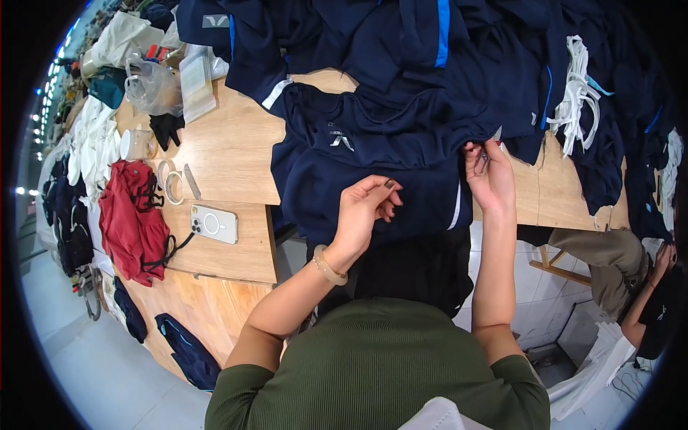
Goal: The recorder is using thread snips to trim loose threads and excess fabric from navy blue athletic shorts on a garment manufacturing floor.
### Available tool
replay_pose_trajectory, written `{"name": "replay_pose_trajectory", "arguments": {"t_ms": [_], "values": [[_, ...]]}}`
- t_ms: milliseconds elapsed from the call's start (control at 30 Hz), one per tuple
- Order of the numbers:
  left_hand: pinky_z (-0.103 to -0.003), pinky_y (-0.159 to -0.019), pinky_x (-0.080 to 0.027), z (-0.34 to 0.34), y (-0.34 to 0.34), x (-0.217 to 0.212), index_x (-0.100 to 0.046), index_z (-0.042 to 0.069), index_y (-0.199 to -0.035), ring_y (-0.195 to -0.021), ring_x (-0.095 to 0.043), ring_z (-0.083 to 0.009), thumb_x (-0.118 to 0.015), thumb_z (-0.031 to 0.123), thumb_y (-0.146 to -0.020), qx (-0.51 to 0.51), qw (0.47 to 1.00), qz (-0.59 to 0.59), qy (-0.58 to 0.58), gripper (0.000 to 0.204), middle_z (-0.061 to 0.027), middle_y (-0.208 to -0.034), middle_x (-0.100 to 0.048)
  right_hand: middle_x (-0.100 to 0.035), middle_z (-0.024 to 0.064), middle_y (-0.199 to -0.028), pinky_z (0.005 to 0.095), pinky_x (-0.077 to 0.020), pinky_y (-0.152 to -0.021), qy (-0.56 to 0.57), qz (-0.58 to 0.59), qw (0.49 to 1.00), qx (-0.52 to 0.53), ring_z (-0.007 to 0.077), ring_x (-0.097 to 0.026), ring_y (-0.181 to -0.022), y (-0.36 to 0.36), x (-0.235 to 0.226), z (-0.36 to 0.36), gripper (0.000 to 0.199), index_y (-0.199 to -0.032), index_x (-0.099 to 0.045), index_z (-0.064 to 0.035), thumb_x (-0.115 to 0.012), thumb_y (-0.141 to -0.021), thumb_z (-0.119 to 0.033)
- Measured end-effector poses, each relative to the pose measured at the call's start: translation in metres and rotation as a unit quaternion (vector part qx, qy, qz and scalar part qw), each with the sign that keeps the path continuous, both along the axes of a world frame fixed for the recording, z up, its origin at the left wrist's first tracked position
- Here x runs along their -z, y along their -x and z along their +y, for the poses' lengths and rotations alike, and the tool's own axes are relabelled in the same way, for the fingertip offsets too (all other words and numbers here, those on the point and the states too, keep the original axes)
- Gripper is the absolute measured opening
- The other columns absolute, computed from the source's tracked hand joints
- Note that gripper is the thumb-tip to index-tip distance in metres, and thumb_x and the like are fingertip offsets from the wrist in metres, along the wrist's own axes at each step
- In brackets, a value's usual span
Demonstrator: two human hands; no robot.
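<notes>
A navy garment with a silver chest logo and a white stripe is spread before me, hanging over the table's near edge. My right hand is closed around small metal scissors at the garment's right side, and its fingertips touch the cloth. The blades are mostly hidden; a pointed metal tip shows just past the fingers. Over the middle of the garment, my left hand has its fingers curled in and the thumb brought against them. Whatever lies between those fingertips, if anything, is too small to make out.
More navy garments are heaped along the far side. White strips lie on them at right. On the wooden table at left are a phone, tape rolls, a red bag and a plastic bag. Another person's hand shows far right.
</notes>
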State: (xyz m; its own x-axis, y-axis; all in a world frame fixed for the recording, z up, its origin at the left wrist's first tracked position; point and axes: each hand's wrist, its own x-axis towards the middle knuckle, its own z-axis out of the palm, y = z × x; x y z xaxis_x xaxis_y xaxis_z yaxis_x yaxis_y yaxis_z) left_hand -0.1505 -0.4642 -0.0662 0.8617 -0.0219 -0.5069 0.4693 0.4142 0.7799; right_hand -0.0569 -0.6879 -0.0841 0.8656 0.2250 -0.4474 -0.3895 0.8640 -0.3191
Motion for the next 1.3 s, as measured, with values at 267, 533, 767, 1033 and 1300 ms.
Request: {"name": "replay_pose_trajectory", "arguments": {"t_ms": [267, 533, 767, 1033, 1300], "values": [[-0.018, -0.051, -0.040, 0.014, 0.008, -0.019, -0.068, -0.001, -0.092, -0.055, -0.052, -0.0047, -0.049, 0.011, -0.095, 0.104, 0.993, 0.026, -0.042, 0.022, -0.0021, -0.066, -0.061, -0.065, 0.0106, -0.085, 0.0262, -0.0547, -0.059, 0.057, 0.056, 0.997, 0.022, 0.0234, -0.064, -0.072, 0.000, -0.013, 0.010, 0.021, -0.103, -0.058, -0.0004, -0.046, -0.100, -0.017], [-0.023, -0.057, -0.042, 0.154, -0.066, -0.008, -0.065, -0.002, -0.094, -0.062, -0.052, -0.0069, -0.043, 0.019, -0.098, -0.170, 0.905, -0.096, -0.377, 0.031, -0.0028, -0.072, -0.061, -0.059, -0.0033, -0.075, 0.0219, -0.0311, -0.042, 0.068, -0.026, 0.995, -0.065, 0.0072, -0.047, -0.055, 0.004, -0.004, -0.006, 0.018, -0.102, -0.060, -0.0102, -0.046, -0.099, -0.021], [-0.024, -0.066, -0.046, 0.185, -0.102, 0.014, -0.058, 0.001, -0.101, -0.075, -0.057, -0.0109, -0.051, 0.031, -0.097, -0.019, 0.999, 0.027, -0.034, 0.031, -0.0032, -0.087, -0.062, -0.068, -0.0033, -0.091, 0.0211, -0.0297, -0.039, 0.118, -0.007, 0.987, -0.108, 0.0068, -0.055, -0.060, 0.003, -0.015, -0.002, 0.022, -0.112, -0.060, -0.0170, -0.044, -0.099, -0.027], [-0.019, -0.067, -0.042, 0.150, -0.081, -0.028, -0.066, 0.005, -0.099, -0.076, -0.055, -0.0063, -0.056, 0.033, -0.094, -0.031, 0.986, -0.002, -0.166, 0.030, 0.0015, -0.089, -0.061, -0.067, -0.0054, -0.088, 0.0203, -0.0286, -0.042, 0.122, 0.009, 0.987, -0.105, 0.0057, -0.053, -0.059, 0.005, -0.004, -0.012, 0.023, -0.112, -0.061, -0.0149, -0.044, -0.099, -0.024], [-0.018, -0.065, -0.038, 0.150, -0.084, -0.034, -0.066, 0.009, -0.100, -0.078, -0.053, -0.0032, -0.060, 0.029, -0.093, 0.040, 0.984, 0.003, -0.176, 0.022, 0.0040, -0.089, -0.060, -0.067, -0.0040, -0.088, 0.0204, -0.0306, -0.042, 0.094, -0.010, 0.989, -0.110, 0.0062, -0.056, -0.061, 0.002, -0.004, -0.011, 0.020, -0.110, -0.061, -0.0139, -0.048, -0.097, -0.023]]}}
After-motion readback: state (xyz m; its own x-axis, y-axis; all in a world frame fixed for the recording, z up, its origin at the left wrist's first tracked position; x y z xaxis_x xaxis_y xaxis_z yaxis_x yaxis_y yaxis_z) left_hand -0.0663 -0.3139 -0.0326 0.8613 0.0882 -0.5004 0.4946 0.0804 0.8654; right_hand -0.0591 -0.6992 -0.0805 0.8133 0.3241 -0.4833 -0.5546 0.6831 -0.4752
